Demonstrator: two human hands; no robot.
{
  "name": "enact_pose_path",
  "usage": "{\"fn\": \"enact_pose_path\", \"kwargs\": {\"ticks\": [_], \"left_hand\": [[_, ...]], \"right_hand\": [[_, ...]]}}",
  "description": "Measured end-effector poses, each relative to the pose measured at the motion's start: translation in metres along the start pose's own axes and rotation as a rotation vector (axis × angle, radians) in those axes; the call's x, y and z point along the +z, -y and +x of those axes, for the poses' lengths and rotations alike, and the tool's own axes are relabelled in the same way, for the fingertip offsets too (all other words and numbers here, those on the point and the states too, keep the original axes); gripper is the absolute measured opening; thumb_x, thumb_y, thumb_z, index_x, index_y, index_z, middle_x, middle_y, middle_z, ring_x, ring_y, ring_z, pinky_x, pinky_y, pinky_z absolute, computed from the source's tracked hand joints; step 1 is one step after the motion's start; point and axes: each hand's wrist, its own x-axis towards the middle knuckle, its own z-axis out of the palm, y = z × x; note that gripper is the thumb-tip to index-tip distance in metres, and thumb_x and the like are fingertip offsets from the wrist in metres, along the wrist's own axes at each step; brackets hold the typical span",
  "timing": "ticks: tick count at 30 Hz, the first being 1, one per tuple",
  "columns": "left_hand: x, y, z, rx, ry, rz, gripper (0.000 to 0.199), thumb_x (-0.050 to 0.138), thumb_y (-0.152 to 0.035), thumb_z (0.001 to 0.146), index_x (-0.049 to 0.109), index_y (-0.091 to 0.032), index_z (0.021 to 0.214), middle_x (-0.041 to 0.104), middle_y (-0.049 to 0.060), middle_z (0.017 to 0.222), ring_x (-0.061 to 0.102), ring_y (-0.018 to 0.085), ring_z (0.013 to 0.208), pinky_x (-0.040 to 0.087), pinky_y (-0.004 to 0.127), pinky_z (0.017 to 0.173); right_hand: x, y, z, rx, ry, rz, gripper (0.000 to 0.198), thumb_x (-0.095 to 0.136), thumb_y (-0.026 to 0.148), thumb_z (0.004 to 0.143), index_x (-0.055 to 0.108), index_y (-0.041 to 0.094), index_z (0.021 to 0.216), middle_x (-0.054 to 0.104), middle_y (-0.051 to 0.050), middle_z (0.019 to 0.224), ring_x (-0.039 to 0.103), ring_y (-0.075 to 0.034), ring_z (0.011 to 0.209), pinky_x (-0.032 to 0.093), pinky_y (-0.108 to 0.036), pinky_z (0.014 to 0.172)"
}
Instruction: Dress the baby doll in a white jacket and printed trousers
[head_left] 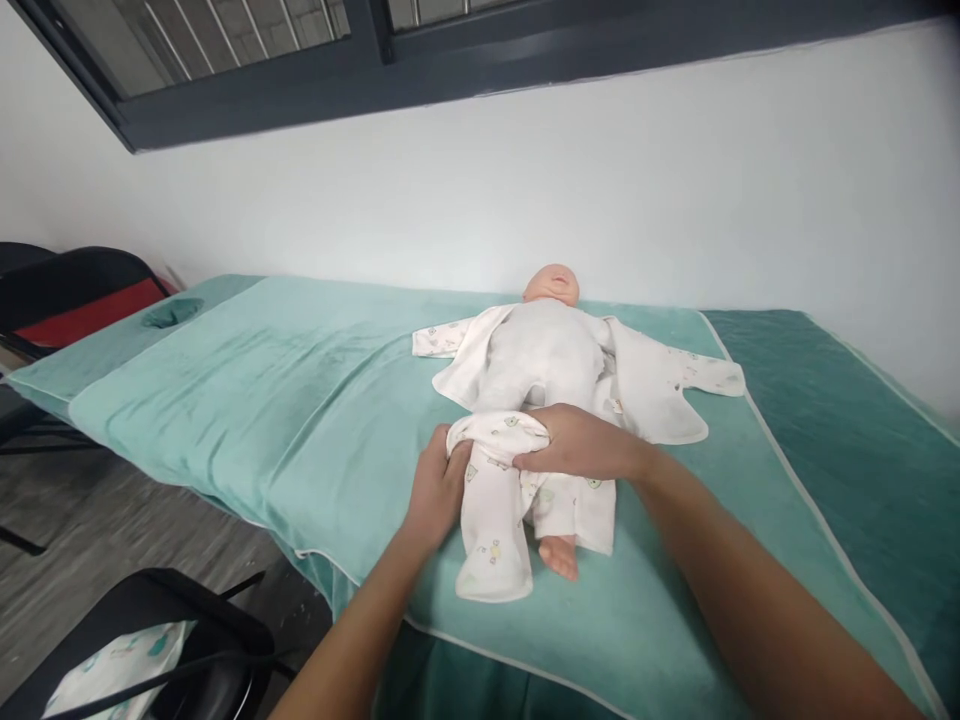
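Observation:
A baby doll (553,284) lies on its back on the green-covered bed, head toward the wall. An opened white baby jacket (658,380) spreads out under and beside it, printed sleeves stretched to both sides. Over the doll's legs are white printed baby pants (495,545). My left hand (441,480) grips the bunched pants fabric on the left side, thumb on top. From the right, my right hand (559,442) pinches the same bunched edge. One bare doll foot (559,556) shows below the right pant leg; the other foot is hidden.
The bed (225,400) runs along a white wall below a dark window frame (300,105). A round face hole (172,312) is at its left end. Black chairs stand at the left, and a printed cloth (120,670) lies on the near chair (172,600).

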Motion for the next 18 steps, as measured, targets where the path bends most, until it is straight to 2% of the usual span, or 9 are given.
{"fn": "enact_pose_path", "kwargs": {"ticks": [4, 9, 15, 18], "left_hand": [[0.001, 0.004, 0.031, 0.083, 0.061, 0.080, 0.022, 0.045, -0.040, 0.092, 0.054, -0.019, 0.092, 0.064, 0.002, 0.093, 0.056, 0.017, 0.086, 0.042, 0.028, 0.078], [0.007, 0.008, 0.065, 0.151, 0.096, 0.220, 0.025, 0.041, -0.042, 0.092, 0.052, -0.020, 0.096, 0.062, 0.003, 0.086, 0.056, 0.019, 0.080, 0.041, 0.029, 0.074], [0.017, 0.015, 0.097, 0.231, 0.062, 0.426, 0.025, 0.042, -0.035, 0.090, 0.055, -0.021, 0.106, 0.065, 0.007, 0.094, 0.061, 0.025, 0.087, 0.042, 0.032, 0.076], [0.020, 0.020, 0.104, 0.277, 0.035, 0.469, 0.028, 0.044, -0.034, 0.090, 0.057, -0.020, 0.110, 0.067, 0.009, 0.103, 0.062, 0.026, 0.093, 0.043, 0.032, 0.078]], "right_hand": [[0.003, 0.001, 0.003, 0.039, -0.057, -0.082, 0.013, 0.056, 0.026, 0.081, 0.065, 0.022, 0.089, 0.071, -0.001, 0.093, 0.063, -0.023, 0.085, 0.042, -0.034, 0.070], [0.003, 0.003, 0.005, 0.091, -0.149, -0.040, 0.012, 0.050, 0.027, 0.082, 0.061, 0.021, 0.081, 0.069, -0.001, 0.087, 0.061, -0.021, 0.080, 0.041, -0.032, 0.066], [0.009, -0.003, 0.011, 0.189, -0.290, 0.053, 0.014, 0.054, 0.031, 0.081, 0.063, 0.021, 0.086, 0.069, -0.002, 0.088, 0.061, -0.021, 0.077, 0.042, -0.031, 0.064], [0.008, -0.005, 0.011, 0.173, -0.339, 0.088, 0.019, 0.056, 0.036, 0.084, 0.065, 0.021, 0.092, 0.070, -0.003, 0.091, 0.061, -0.022, 0.079, 0.044, -0.031, 0.066]]}}
